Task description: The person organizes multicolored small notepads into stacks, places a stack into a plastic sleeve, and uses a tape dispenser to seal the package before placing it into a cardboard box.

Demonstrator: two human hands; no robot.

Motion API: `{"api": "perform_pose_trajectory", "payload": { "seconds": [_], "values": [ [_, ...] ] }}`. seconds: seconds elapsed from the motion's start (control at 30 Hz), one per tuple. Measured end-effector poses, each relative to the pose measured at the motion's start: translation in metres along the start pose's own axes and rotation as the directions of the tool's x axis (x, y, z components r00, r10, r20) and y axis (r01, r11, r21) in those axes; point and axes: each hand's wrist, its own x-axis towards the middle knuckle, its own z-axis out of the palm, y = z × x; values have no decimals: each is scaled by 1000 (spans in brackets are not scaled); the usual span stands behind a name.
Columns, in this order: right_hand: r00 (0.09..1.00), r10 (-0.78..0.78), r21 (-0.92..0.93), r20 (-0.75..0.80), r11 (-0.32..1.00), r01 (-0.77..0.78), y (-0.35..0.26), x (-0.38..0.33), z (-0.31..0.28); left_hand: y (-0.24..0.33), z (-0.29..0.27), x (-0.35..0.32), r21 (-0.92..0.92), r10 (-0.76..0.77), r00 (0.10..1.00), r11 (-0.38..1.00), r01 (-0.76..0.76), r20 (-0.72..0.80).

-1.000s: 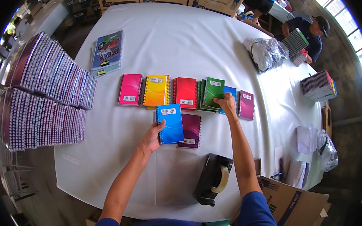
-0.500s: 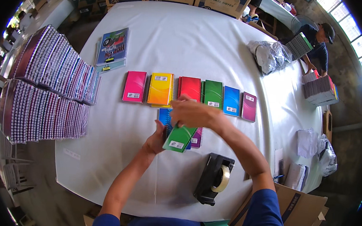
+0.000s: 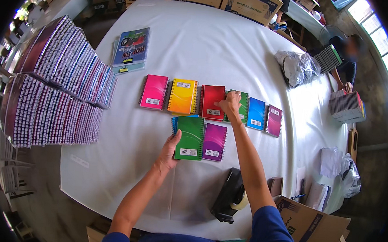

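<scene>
Two hands work over a white-clothed worktop [image 3: 217, 46]. At far left, long rows of spiral notebooks [image 3: 52, 84] lie overlapped, and a larger blue book [image 3: 131, 47] lies just beyond them. The left hand [image 3: 169, 153] grips the lower left corner of a green notebook [image 3: 190, 138], thumb on its cover, fingers apparently tucked beneath; it sits on a blue one and just beside a purple notebook [image 3: 214, 141]. Above runs a row: pink notebook [image 3: 154, 91], yellow notebook [image 3: 182, 96], red notebook [image 3: 213, 102]. The right hand [image 3: 230, 106] rests where the red one meets a second green notebook [image 3: 242, 107], fingers curled on the covers, clasping nothing clearly. A black tape dispenser [image 3: 230, 200] stands near the front edge.
</scene>
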Motion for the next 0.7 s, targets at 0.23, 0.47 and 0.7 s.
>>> {"api": "perform_pose_trajectory", "payload": {
  "seconds": [0.23,0.47,0.7],
  "values": [
    [964,-265,591,-8,777,218,-29,33,-77,19,-38,-11,65,22,999,998,-20,-30],
    [927,-189,-128,324,962,241,-11,-20,-18,18,-35,-19,17,66,997,998,-65,-49],
    [921,-241,311,307,940,142,19,9,-48,25,-41,-27,79,71,996,995,-68,-47]
  ]
}}
